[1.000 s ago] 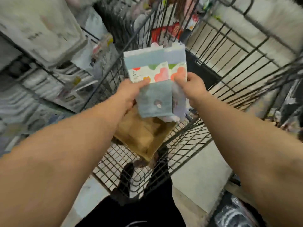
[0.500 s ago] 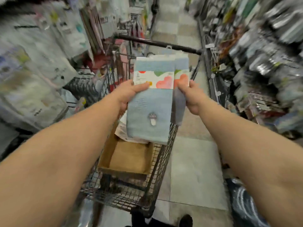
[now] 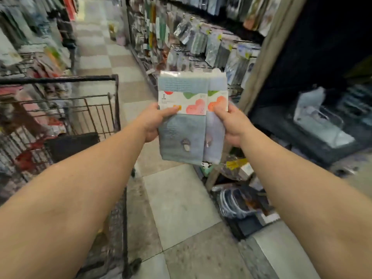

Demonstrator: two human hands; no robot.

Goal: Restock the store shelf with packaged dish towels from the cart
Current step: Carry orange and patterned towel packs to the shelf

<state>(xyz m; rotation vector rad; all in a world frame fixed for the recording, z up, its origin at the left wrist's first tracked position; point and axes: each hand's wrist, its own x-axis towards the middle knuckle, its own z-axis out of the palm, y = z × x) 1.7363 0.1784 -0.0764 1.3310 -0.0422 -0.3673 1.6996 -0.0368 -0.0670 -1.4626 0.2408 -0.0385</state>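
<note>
Two long runs of hanging merchandise are seen either side of a checkered tile aisle, and the right-hand store shelf [image 3: 203, 43], hung with rows of clear-packaged goods on pegs, is judged to be the destination, since the packs are held up toward it. The black wire shopping cart [image 3: 96, 109] is parked to the left, just beside the left forearm, so that its blurred load of stock is kept within reach while the aisle floor ahead is left open for stepping to the shelf. Between the cart and the shelf, two flat packaged dish towels [image 3: 191, 119], grey-blue cloth with a small mushroom motif and a white paper band printed with coloured hearts, are held upright and overlapped like a fan, the front pack covering most of the rear one; this is judged to keep the header tabs uppermost and ready for a peg. The left hand [image 3: 153, 122] is closed on the left edge of the front pack, thumb pressed across the band. The right hand [image 3: 231, 122] is pinching the right edge of the rear pack, thumb on the front, fingers hidden behind.
</note>
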